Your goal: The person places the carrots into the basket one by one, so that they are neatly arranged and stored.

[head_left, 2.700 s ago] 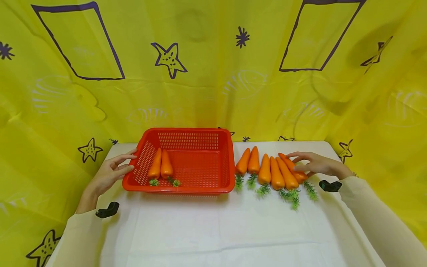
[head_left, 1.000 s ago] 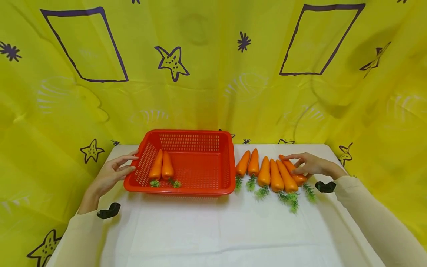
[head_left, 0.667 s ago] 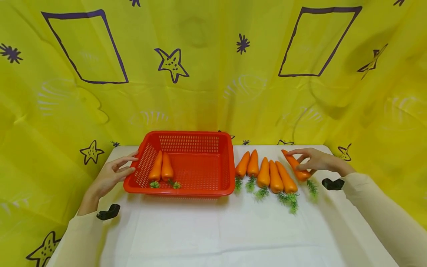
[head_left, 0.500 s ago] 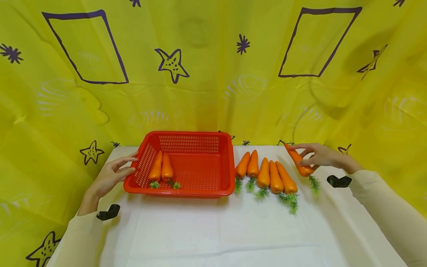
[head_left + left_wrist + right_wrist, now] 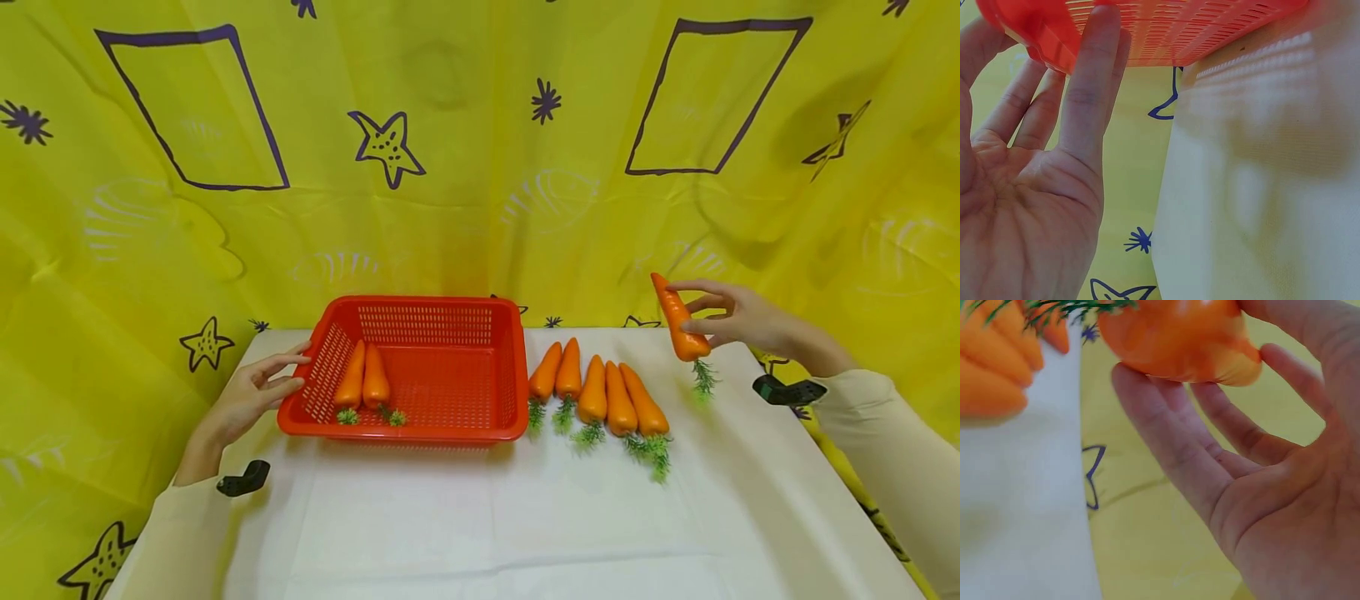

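My right hand (image 5: 742, 318) pinches an orange carrot (image 5: 670, 307) between thumb and fingertips, raised over the table's back right corner. The carrot's tip points up and its green leafy top (image 5: 703, 379) hangs down. In the right wrist view the thick end of this carrot (image 5: 1172, 337) rests against the fingertips. My left hand (image 5: 255, 385) lies at the left side of a red plastic basket (image 5: 405, 432), fingers extended and touching its rim. The left wrist view shows those fingers (image 5: 1088, 94) against the basket's slotted wall. Two carrots (image 5: 377, 379) lie side by side within the basket, at its left.
Several more carrots (image 5: 592, 392) lie in a row right of the basket, leafy ends toward me. A white cloth (image 5: 480, 517) covers the table. Yellow patterned curtains (image 5: 465, 208) rise behind the table and at both sides.
My right hand has taken the rightmost carrot from the row and lifted it up and to the right, tilting its tip upward. My left hand and the basket stay in place.
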### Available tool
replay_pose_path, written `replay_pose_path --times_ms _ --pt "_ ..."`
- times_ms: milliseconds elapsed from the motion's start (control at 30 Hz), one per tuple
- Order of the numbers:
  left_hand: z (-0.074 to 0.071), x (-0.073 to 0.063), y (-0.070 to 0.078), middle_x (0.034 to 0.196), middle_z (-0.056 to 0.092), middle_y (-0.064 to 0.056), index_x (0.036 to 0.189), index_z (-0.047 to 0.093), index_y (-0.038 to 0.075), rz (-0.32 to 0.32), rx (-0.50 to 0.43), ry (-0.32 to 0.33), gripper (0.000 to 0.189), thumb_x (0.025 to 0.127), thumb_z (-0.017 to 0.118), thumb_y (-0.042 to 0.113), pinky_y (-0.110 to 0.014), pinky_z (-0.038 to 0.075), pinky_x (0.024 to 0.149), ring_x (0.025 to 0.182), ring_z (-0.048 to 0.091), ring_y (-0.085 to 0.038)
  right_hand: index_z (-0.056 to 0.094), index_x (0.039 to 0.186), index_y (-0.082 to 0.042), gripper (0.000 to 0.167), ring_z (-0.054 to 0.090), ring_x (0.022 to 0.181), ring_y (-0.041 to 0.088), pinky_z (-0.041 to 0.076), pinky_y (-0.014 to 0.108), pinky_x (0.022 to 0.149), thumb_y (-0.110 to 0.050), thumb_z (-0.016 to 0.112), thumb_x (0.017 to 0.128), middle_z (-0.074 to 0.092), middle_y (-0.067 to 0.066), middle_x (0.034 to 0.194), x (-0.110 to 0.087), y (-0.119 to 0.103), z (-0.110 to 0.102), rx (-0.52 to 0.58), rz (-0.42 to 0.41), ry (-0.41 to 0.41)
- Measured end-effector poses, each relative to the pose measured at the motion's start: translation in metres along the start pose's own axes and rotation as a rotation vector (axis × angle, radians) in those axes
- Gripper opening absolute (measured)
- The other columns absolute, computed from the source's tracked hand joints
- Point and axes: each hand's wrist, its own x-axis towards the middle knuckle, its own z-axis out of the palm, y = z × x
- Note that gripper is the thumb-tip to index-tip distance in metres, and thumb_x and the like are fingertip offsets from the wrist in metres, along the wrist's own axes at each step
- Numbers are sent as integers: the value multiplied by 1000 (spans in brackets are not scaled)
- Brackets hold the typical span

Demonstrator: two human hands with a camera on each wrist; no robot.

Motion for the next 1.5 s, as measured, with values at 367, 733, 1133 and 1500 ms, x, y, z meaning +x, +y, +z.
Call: replay_pose_path --times_ms 367,733,1133,1500 --pt "0 -1 -1 165 35 -7 137 54 -9 -10 -2 4 36 103 60 4 -22 55 92 121 59 2 39 156 -18 62 56 115 6 61 36 82 -14 67 101 42 14 147 5 -22 12 118 -46 90" --pt "1 -1 1 165 36 -3 137 55 -8 -12 11 5 36 103 60 5 -23 56 90 123 58 3 39 157 -19 62 60 113 9 61 37 83 -15 67 101 42 16 148 9 -22 14 114 -44 86" --pt "-1 -1 -1 165 36 -3 137 54 -9 -12 4 -3 36 104 59 4 -22 55 91 123 57 3 42 156 -21 63 64 112 17 60 38 85 -20 71 99 44 18 149 13 -30 17 77 -22 62" --pt "-1 -1 -1 166 35 -2 138 54 -7 -14 -9 -4 36 104 59 4 -23 55 91 123 57 3 44 155 -22 65 67 108 27 61 40 83 -22 74 98 47 20 148 33 -54 24 24 -60 -1"
